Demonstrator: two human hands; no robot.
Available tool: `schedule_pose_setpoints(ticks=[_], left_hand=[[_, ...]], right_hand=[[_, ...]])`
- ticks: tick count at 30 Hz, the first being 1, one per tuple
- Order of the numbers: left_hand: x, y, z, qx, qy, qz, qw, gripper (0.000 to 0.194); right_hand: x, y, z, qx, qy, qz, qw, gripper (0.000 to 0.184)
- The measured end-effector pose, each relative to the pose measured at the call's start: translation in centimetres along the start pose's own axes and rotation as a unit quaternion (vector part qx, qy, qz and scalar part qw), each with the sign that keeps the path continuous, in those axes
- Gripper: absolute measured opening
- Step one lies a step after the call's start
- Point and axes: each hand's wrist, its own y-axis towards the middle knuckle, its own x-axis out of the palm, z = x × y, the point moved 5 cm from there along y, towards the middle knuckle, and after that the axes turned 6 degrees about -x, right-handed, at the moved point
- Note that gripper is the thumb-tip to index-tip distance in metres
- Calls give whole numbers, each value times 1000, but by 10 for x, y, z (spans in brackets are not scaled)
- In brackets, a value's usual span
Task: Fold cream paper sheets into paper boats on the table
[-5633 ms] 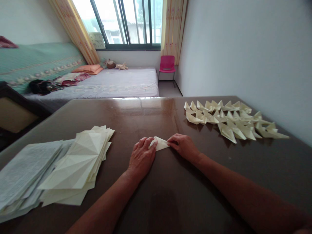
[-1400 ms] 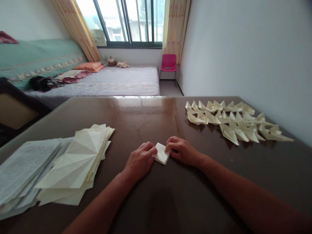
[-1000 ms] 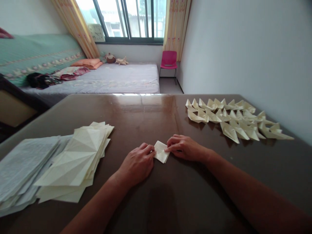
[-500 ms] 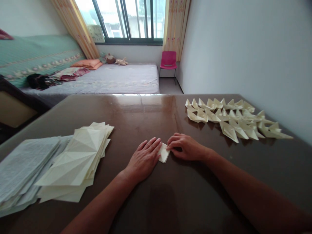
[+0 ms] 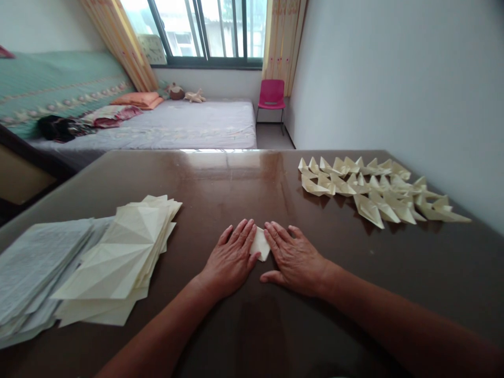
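A small folded piece of cream paper [image 5: 260,244] lies flat on the brown table [image 5: 220,191], between my two hands. My left hand [image 5: 233,255] is stretched out flat, its fingertips and thumb resting on the paper's left side. From the other side my right hand [image 5: 293,257] lies flat too, fingers over the paper's right edge and thumb spread out on the table below it. Both hands hide parts of the paper's edges.
To the left are a stack of creased cream sheets [image 5: 134,244] and a pile of printed papers [image 5: 43,268]. Several folded paper boats [image 5: 368,207] stand in rows at the right. Beyond the table are a bed [image 5: 197,123] and a pink chair [image 5: 271,94].
My right hand has gone from pinching the paper's right edge to lying flat on it with its fingers extended. My left hand stays on the paper. The view has shifted slightly.
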Motion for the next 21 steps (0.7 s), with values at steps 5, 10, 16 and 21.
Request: schedule_pose_setpoints(ticks=[5,10,16,21], left_hand=[[-9,-3,-5,20,-10,-12,1000,65],[-24,2,-7,58,-46,14,997,46],[-34,4,-4,86,-141,11,986,24],[-35,2,-7,79,-162,15,983,24]], right_hand=[[-8,2,1,17,-5,-14,1000,78],[-19,7,8,-19,-10,-23,1000,57],[-31,12,21,-36,15,-18,999,43],[-34,17,24,-67,64,14,996,39]])
